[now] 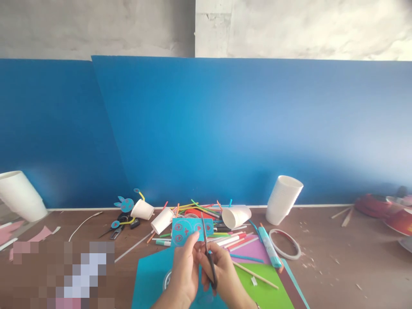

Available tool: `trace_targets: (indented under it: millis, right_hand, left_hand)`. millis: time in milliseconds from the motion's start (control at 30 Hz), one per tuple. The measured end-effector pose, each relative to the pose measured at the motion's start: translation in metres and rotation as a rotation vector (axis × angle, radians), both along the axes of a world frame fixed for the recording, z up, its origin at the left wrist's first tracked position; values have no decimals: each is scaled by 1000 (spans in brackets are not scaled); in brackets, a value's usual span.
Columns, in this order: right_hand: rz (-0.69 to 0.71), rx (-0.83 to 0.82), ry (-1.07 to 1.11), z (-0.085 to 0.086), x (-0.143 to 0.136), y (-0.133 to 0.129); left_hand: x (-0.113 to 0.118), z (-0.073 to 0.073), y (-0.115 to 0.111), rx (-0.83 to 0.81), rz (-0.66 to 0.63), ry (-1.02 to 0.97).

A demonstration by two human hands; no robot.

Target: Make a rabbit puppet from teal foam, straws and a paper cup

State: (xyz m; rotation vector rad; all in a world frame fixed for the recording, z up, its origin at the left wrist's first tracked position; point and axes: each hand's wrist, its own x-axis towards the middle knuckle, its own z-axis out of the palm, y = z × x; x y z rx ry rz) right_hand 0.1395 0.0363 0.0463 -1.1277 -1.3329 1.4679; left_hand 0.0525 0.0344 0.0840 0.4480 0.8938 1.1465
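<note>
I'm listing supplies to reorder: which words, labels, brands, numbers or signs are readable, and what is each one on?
No words, brands or numbers are readable.
"+": roughly this shape, a red drawn mark on the blue card in the left hand; no letters made out around it.
Turquoise tube: any print is too small and blurred.
Markers: any print is too small.

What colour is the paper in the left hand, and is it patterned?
The paper is bright blue with red drawn shapes, seen in the head view.
</note>
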Motion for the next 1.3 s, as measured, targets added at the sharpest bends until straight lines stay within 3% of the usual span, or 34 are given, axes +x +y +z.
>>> trace_targets:
  millis: [467, 600, 767, 900, 1033, 1100, 1233, 1300]
  right_hand:
    - [142, -64, 56, 9, 8, 2]
    - [233, -60, 92, 13, 15, 2]
    - [355, -119, 340, 11, 27, 6]
    - [436, -197, 447, 8, 37, 8]
    - [461, -149, 409, 12, 41, 7]
    - [397, -53, 358, 17, 42, 7]
    - [-24, 230, 163, 22, 40, 13]
    - [-115, 279, 94, 18, 36, 16]
  left_hand:
    - [-2, 10, 6, -81, 181, -165]
    - [-3, 8, 4, -2, 133, -183]
    - [-3, 6, 1, 154, 48, -246]
    - [-1, 5, 2, 211, -11, -156]
    - [0, 1, 5, 182, 38, -30]
    - [-2, -2, 7, 157, 94, -11]
    - [-7, -3, 12, 115, 271, 41]
    - [-10, -2, 14, 140, 325, 64]
